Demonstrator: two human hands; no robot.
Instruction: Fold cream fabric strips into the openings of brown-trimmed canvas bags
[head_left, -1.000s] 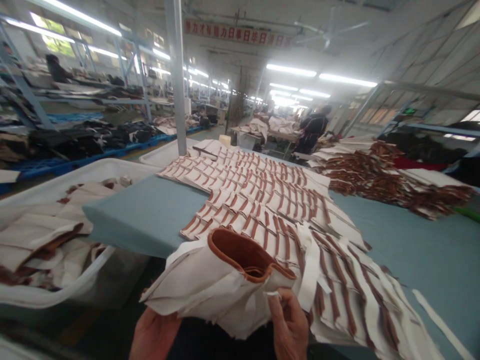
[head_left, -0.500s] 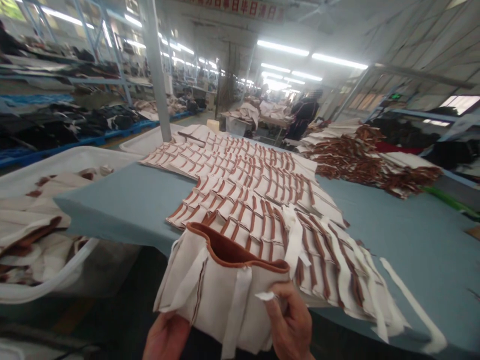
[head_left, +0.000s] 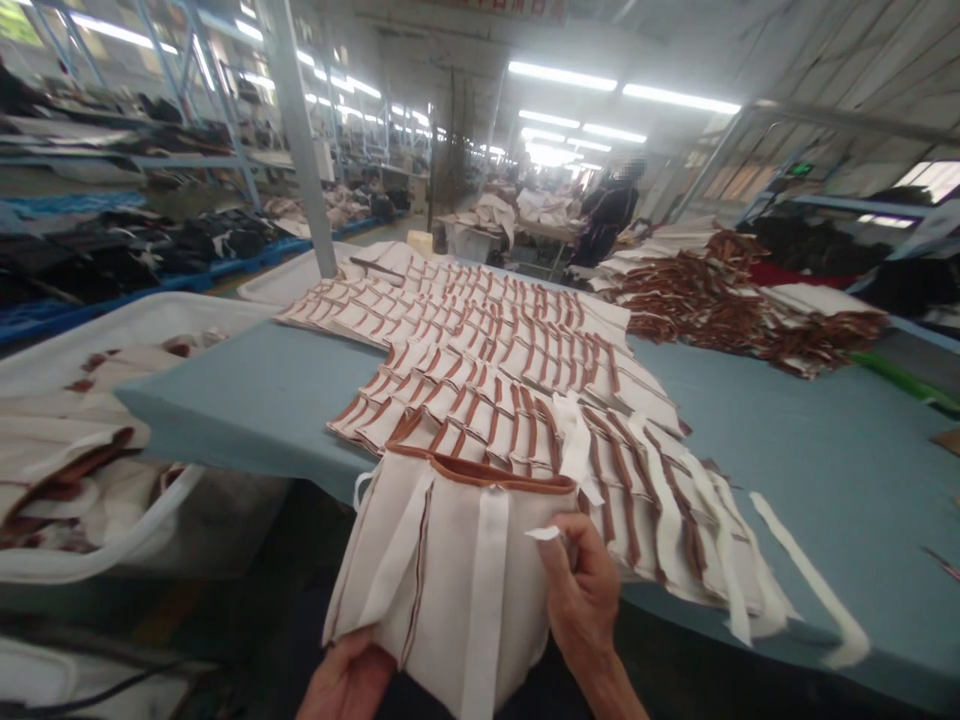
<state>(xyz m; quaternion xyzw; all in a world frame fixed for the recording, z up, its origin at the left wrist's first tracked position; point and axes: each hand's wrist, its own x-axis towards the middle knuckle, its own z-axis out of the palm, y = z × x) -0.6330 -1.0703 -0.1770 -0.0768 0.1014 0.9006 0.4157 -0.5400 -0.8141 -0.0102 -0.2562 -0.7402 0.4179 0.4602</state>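
Note:
I hold up a cream fabric piece with a brown trimmed top edge and a white strap down its front, just before the table's near edge. My left hand grips its lower left corner from below. My right hand pinches its right side, thumb on the front near a small white tag. Behind it, rows of overlapping cream pieces with brown strips cover the blue-grey table.
A white tub with more cream and brown pieces stands at the left. A heap of brown-trimmed pieces lies at the table's far right. A person in dark clothes stands beyond. A grey pillar and shelving racks rise at the left.
The held piece has turned from lying open-mouthed toward me to hanging flat and upright. Both hands have shifted lower on it. The view has tilted down slightly.

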